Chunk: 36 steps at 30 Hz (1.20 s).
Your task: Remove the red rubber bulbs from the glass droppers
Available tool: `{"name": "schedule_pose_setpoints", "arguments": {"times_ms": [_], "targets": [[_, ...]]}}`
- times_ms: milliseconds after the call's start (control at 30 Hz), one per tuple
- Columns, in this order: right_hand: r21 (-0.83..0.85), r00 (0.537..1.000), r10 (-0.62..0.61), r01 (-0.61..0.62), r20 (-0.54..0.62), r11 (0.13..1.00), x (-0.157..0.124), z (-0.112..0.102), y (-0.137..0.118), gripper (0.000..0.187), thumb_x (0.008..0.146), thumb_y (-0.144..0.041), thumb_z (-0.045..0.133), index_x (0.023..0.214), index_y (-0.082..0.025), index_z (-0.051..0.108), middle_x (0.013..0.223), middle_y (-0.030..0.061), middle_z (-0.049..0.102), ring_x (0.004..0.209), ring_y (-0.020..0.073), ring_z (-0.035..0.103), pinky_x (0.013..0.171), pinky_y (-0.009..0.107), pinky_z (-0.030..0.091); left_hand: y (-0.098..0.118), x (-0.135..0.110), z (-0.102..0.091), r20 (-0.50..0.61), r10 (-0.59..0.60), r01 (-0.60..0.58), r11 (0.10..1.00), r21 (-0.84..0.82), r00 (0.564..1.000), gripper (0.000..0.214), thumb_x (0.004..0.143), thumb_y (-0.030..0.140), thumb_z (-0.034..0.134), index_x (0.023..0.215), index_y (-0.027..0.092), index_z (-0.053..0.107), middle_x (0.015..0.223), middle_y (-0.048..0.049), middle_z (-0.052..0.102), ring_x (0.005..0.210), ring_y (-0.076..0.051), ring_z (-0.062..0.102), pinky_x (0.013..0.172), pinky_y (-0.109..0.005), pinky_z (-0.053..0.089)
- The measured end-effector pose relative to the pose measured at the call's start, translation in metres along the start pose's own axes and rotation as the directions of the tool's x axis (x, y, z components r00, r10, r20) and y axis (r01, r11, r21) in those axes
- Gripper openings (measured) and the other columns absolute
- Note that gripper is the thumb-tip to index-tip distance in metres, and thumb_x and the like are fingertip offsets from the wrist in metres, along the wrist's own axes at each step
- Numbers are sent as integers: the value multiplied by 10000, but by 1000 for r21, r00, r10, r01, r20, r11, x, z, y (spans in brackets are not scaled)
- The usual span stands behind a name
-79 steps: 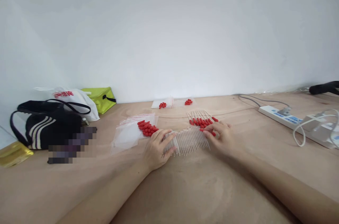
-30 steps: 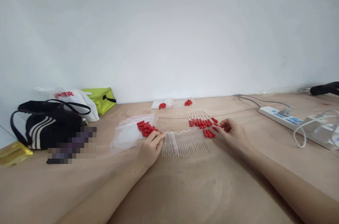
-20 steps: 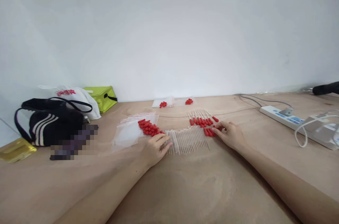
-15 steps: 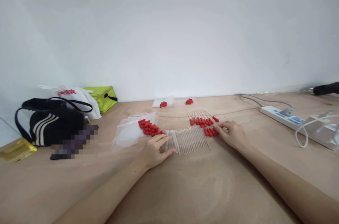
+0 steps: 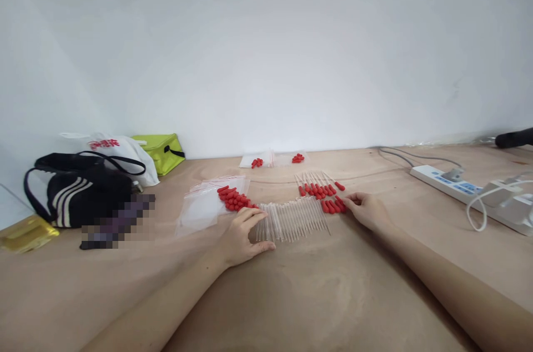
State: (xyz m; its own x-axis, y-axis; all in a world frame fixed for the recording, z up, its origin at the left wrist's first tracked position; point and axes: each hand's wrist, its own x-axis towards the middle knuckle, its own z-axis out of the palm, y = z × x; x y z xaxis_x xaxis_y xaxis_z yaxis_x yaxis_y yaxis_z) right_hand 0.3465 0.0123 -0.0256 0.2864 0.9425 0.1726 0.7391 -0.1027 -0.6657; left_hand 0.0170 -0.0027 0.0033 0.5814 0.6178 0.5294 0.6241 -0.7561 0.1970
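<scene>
Clear glass dropper tubes (image 5: 293,220) lie side by side in a row at the middle of the table. My left hand (image 5: 242,236) rests at the left end of this row, thumb and fingers apart around the outermost tubes. A short line of red rubber bulbs (image 5: 331,206) sits just beyond the row's right end. At its right side my right hand (image 5: 366,210) has its fingertips closed on the end bulb, which they partly cover. Behind are droppers with red bulbs fitted (image 5: 317,190). A heap of loose red bulbs (image 5: 235,200) lies beyond my left hand.
Clear zip bags (image 5: 202,212) lie under and beside the heap. Farther back are bags with red bulbs (image 5: 287,161). A black bag (image 5: 83,194), white plastic bag (image 5: 137,166) and green box bag (image 5: 160,152) stand left; a power strip (image 5: 441,181) with cables lies right.
My right hand has shifted slightly right and down, its fingers drawn closer together at the end of the bulb line. The left hand stays almost in place beside the tubes.
</scene>
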Motion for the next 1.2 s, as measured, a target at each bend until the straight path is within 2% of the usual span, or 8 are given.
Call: {"name": "schedule_pose_setpoints", "arguments": {"times_ms": [100, 233, 400, 533, 633, 767, 1000, 1200], "targets": [[42, 999, 8, -7, -37, 999, 0, 2, 0, 311, 707, -474, 498, 699, -207, 659, 672, 34, 670, 628, 169, 600, 539, 246, 381, -2, 0, 0, 3, -2, 2, 1000, 0, 1000, 465, 649, 439, 660, 1019, 168, 579, 993, -95, 597, 911, -215, 554, 795, -387, 481], [-26, 994, 54, -57, -95, 998, 1, 0, -4, 290, 640, -468, 567, 734, -209, 659, 682, 32, 667, 634, 177, 599, 512, 244, 355, -4, 0, -2, 5, -4, 4, 1000, 10, 1000, 456, 651, 425, 663, 1020, 171, 578, 989, -90, 594, 898, -212, 555, 789, -385, 480], [-36, 988, 142, -144, -56, 989, 7, -2, -2, 287, 660, -463, 533, 712, -218, 672, 660, 40, 663, 620, 180, 597, 486, 246, 351, -6, 1, -1, 17, 30, -30, 1000, -6, 999, 392, 683, 395, 642, 1003, 174, 593, 976, -86, 608, 892, -201, 557, 788, -370, 479], [-55, 983, 184, -184, 2, 981, 9, -6, 1, 376, 656, -545, 491, 616, -216, 668, 588, 45, 644, 549, 176, 576, 444, 248, 331, -8, 1, -4, 54, 56, -56, 998, -14, 997, 349, 711, 385, 620, 992, 179, 606, 970, -81, 616, 886, -190, 555, 781, -358, 478], [-59, 980, 193, -191, 42, 980, 9, -7, 1, 372, 649, -531, 495, 581, -205, 661, 548, 48, 630, 493, 164, 552, 428, 248, 326, -11, 1, -7, 73, 67, -66, 998, -14, 995, 322, 729, 368, 604, 997, 189, 605, 967, -76, 620, 889, -189, 555, 788, -364, 474], [-48, 980, 175, -171, 94, 984, 7, -9, 0, 357, 656, -520, 489, 625, -215, 672, 566, 41, 633, 475, 158, 540, 420, 248, 321, -14, 1, -10, 82, 82, -80, 997, -22, 993, 321, 727, 355, 609, 1009, 200, 601, 964, -70, 620, 898, -191, 550, 799, -368, 465], [-133, 991, 115, -124, -71, 983, 7, -9, 4, 326, 660, -506, 502, 588, -223, 647, 588, 50, 639, 566, 186, 572, 485, 262, 346, -15, 0, -9, 60, 96, -96, 995, -8, 994, 365, 706, 399, 622, 1016, 207, 600, 959, -71, 607, 892, -197, 539, 791, -368, 454], [-121, 981, 123, -142, -148, 983, 26, -5, 6, 370, 673, -526, 485, 782, -212, 648, 737, 66, 665, 690, 212, 596, 546, 280, 374, -13, 1, -11, 73, 99, -99, 995, -2, 992, 391, 696, 416, 627, 1024, 205, 593, 969, -75, 597, 890, -201, 533, 789, -371, 439]]}}
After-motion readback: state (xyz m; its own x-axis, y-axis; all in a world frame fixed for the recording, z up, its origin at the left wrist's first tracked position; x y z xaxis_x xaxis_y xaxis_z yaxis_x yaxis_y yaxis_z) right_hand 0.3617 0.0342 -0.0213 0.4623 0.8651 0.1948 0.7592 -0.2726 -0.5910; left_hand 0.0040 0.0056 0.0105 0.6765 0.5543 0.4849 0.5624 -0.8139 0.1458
